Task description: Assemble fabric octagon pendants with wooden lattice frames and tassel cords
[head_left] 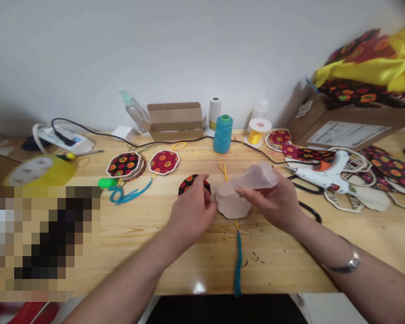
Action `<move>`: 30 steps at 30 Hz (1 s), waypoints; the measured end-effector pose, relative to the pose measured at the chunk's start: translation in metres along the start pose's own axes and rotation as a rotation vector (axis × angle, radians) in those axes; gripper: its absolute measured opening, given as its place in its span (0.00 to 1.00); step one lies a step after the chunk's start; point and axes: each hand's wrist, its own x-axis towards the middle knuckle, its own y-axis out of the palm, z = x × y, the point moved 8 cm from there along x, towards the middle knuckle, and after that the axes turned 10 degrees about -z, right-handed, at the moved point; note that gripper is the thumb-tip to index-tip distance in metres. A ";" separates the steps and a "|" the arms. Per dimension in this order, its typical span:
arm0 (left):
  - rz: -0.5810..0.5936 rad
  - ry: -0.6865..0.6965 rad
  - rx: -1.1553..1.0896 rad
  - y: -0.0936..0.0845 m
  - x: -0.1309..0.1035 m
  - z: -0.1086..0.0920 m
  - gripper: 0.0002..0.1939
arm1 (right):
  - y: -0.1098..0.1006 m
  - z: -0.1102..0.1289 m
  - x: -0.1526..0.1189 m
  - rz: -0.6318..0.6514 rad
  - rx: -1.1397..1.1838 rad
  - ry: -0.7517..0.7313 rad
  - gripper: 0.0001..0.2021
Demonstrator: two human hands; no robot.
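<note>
My right hand (pixel 273 195) is closed on a translucent whitish piece (pixel 258 177), held above a pale scalloped plaque (pixel 234 204). The plaque lies on the wooden table, with a yellow loop (pixel 223 170) at its top and a teal tassel (pixel 238 265) hanging towards the table's front edge. To its left, my left hand (pixel 194 209) rests beside a black patterned fabric piece (pixel 186 183), fingers bent over its right part. Whether the left fingers grip anything is hidden.
A teal thread spool (pixel 223 135), yellow cord spool (pixel 255 137) and open cardboard box (pixel 176 121) stand behind. Finished patterned plaques (pixel 164 162) lie left. A white glue gun (pixel 327 176), black scissors handles (pixel 310 211) and a fabric-filled carton (pixel 351 128) are right.
</note>
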 end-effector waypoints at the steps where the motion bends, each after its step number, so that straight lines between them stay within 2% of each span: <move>1: -0.001 0.002 0.000 0.000 0.000 0.000 0.28 | 0.001 0.000 -0.001 0.013 -0.025 -0.014 0.09; 7: 0.018 -0.002 0.008 0.001 -0.001 0.000 0.29 | -0.001 0.001 0.001 -0.004 -0.089 -0.046 0.09; 16: 0.013 0.006 0.028 0.001 -0.001 -0.001 0.26 | -0.006 -0.002 0.006 -0.067 -0.026 0.033 0.10; 26: -0.019 0.016 0.044 -0.001 0.000 0.001 0.27 | 0.000 0.005 0.000 0.027 -0.108 -0.065 0.10; 30: -0.019 0.028 0.055 0.000 0.000 0.000 0.27 | -0.002 0.001 0.002 -0.001 -0.064 -0.019 0.10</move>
